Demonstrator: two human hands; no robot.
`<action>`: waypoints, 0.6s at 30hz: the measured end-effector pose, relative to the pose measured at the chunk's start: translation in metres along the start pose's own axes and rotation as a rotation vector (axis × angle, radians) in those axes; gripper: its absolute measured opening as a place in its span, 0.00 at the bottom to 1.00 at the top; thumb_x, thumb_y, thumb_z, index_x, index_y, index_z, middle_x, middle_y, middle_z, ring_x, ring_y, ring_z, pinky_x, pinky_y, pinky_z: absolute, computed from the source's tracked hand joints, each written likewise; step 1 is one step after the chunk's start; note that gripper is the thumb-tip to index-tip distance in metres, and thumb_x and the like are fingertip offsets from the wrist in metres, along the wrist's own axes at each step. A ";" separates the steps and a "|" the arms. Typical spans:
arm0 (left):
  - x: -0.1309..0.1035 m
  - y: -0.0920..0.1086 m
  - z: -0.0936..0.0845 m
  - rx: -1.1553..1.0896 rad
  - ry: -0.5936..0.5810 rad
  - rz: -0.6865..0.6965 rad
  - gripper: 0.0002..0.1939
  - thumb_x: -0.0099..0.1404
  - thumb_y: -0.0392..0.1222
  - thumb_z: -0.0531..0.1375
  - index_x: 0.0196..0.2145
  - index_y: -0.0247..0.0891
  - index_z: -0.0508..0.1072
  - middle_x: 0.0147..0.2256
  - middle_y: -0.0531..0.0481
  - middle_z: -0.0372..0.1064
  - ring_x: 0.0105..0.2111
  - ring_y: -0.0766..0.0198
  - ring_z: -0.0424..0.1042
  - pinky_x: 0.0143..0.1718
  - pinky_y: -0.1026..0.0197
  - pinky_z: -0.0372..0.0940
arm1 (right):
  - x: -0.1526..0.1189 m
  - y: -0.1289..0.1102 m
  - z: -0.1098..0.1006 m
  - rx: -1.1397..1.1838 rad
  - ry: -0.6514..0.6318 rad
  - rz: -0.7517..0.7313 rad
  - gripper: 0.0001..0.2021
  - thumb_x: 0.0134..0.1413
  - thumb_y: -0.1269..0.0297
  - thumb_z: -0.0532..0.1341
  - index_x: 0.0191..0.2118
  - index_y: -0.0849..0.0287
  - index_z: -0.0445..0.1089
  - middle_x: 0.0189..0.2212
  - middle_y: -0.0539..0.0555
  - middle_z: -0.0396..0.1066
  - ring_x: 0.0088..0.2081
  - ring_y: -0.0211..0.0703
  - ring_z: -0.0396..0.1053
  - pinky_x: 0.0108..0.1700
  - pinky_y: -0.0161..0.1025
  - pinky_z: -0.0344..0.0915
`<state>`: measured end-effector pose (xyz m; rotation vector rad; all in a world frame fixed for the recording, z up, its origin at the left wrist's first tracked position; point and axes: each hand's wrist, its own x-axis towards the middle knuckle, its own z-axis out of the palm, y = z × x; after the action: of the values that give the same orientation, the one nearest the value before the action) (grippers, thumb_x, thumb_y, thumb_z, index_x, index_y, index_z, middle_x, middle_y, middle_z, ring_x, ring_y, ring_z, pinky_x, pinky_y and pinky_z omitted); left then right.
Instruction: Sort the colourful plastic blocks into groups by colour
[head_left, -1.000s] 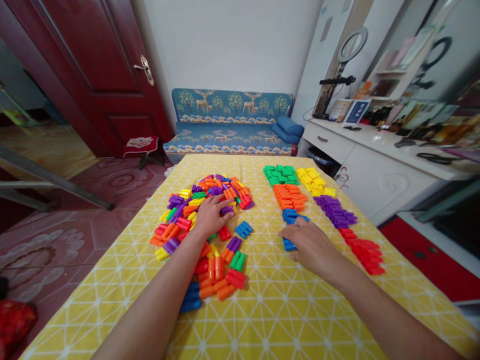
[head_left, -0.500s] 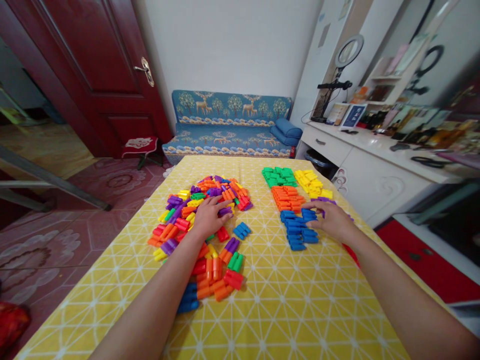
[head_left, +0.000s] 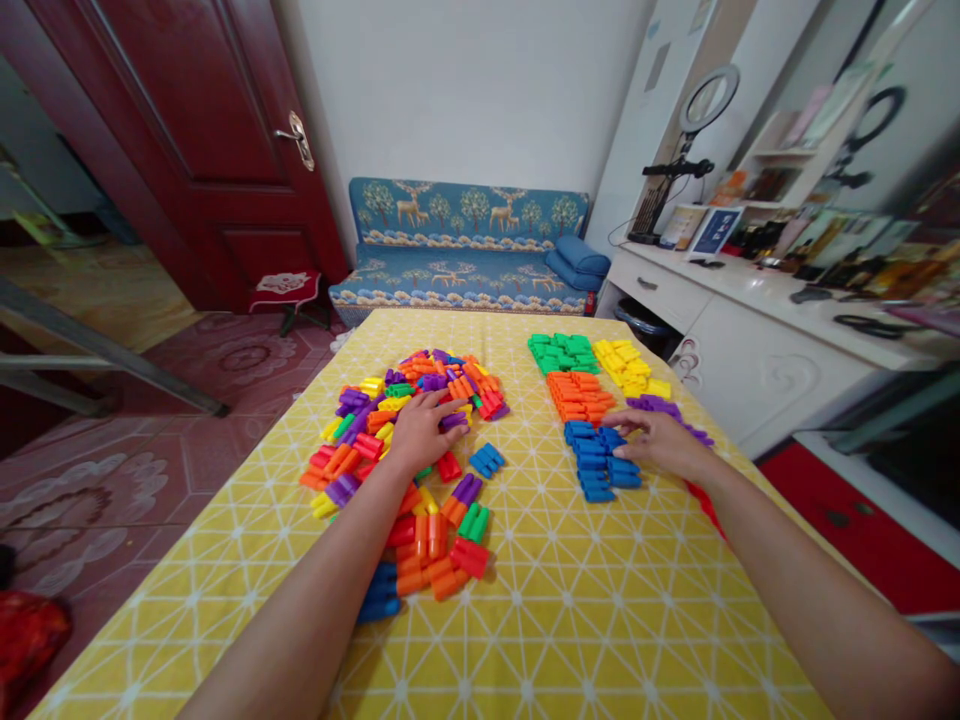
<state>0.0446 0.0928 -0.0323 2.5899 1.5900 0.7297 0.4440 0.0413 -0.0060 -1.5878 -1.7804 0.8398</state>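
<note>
Blue toy blocks [head_left: 591,462], centre-right, seem mid-grouping; my right hand [head_left: 660,440] gapes loosely, my left hand [head_left: 421,435] spreads across mixed blocks [head_left: 369,445]; more blue probably needed.

The left hand [head_left: 426,435] rests on a mixed pile [head_left: 367,446]; the right hand [head_left: 664,442] touches blue blocks [head_left: 590,463].

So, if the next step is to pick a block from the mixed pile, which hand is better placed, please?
Probably the left hand: it is right over the mixed pile, palm down. The right hand is well off to the other side, by the blue group.
</note>
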 end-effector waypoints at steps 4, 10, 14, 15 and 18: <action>0.000 0.000 0.000 -0.005 0.000 -0.005 0.22 0.63 0.54 0.59 0.54 0.50 0.72 0.57 0.48 0.66 0.55 0.49 0.64 0.57 0.46 0.59 | -0.003 -0.001 0.003 0.039 0.020 0.011 0.24 0.33 0.62 0.70 0.43 0.59 0.76 0.36 0.56 0.73 0.42 0.50 0.70 0.37 0.40 0.69; 0.000 0.001 -0.001 -0.007 0.004 -0.009 0.22 0.63 0.54 0.59 0.54 0.50 0.72 0.57 0.47 0.66 0.55 0.49 0.65 0.57 0.46 0.59 | -0.005 -0.002 0.009 0.001 0.065 -0.019 0.23 0.35 0.62 0.68 0.43 0.60 0.77 0.34 0.55 0.71 0.37 0.46 0.72 0.35 0.39 0.69; 0.000 0.000 0.000 -0.012 0.011 -0.003 0.22 0.63 0.54 0.59 0.54 0.50 0.72 0.57 0.48 0.66 0.55 0.50 0.65 0.57 0.46 0.59 | -0.005 0.001 0.010 0.013 0.074 -0.050 0.22 0.37 0.61 0.67 0.43 0.60 0.77 0.34 0.56 0.73 0.38 0.46 0.72 0.35 0.39 0.69; 0.000 -0.001 0.000 -0.012 0.011 -0.001 0.23 0.63 0.54 0.59 0.54 0.50 0.72 0.57 0.48 0.66 0.55 0.50 0.65 0.57 0.46 0.59 | -0.005 0.002 0.010 0.020 0.083 -0.054 0.21 0.38 0.60 0.67 0.43 0.60 0.77 0.34 0.56 0.73 0.38 0.46 0.72 0.35 0.39 0.69; 0.000 -0.002 0.001 -0.010 0.010 -0.003 0.23 0.63 0.54 0.59 0.55 0.50 0.72 0.57 0.47 0.66 0.56 0.50 0.64 0.58 0.46 0.59 | -0.010 -0.002 0.012 0.027 0.147 -0.062 0.20 0.40 0.60 0.66 0.43 0.60 0.76 0.33 0.55 0.73 0.36 0.45 0.72 0.35 0.39 0.69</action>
<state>0.0436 0.0938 -0.0339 2.5805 1.5888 0.7489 0.4341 0.0305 -0.0121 -1.5286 -1.6987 0.6970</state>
